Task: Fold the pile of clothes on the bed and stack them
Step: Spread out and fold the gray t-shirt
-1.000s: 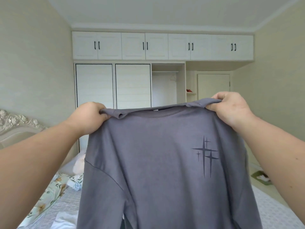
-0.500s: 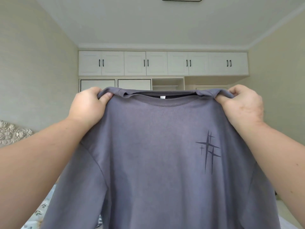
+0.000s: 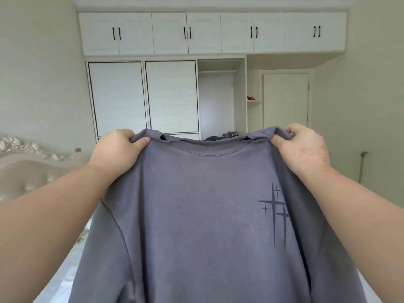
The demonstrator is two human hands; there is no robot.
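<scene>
Shirt count: one grey shirt [image 3: 196, 215] in view, with one dark star-shaped print [image 3: 274, 212] on its chest, toward the person's right.
Hands count: two, both bare, both forearms reaching in from the lower corners.
Left hand [image 3: 115, 153]: raised in front of the chest, knuckles up, fingers curled over the left shoulder seam and thumb [image 3: 142, 141] pressed on the near face of the cloth; it pinches a bunch of fabric.
Right hand [image 3: 302, 145]: at the same height, fingers curled over the right shoulder seam, thumb pointing inward toward the collar; it too grips a fold of cloth.
Shirt position: held in the air between the two hands, in front of the person, hanging above the bed [image 3: 59, 285], whose pale cover shows only at the lower left.
Shirt direction: collar [image 3: 213, 150] at the top, hem out of frame below; long axis runs top to bottom, the shoulder line level from hand to hand. The printed front faces the camera.
Sleeves: one seam shows on the left side, hanging down; ends out of view.
Behind: one white wardrobe [image 3: 170, 95] with eight upper doors in four pairs, two sliding panels and one open bay; dark clothes [image 3: 223, 136] lie at its foot.
Left edge: one carved headboard [image 3: 28, 162].
Far right: one closed door [image 3: 285, 99].
</scene>
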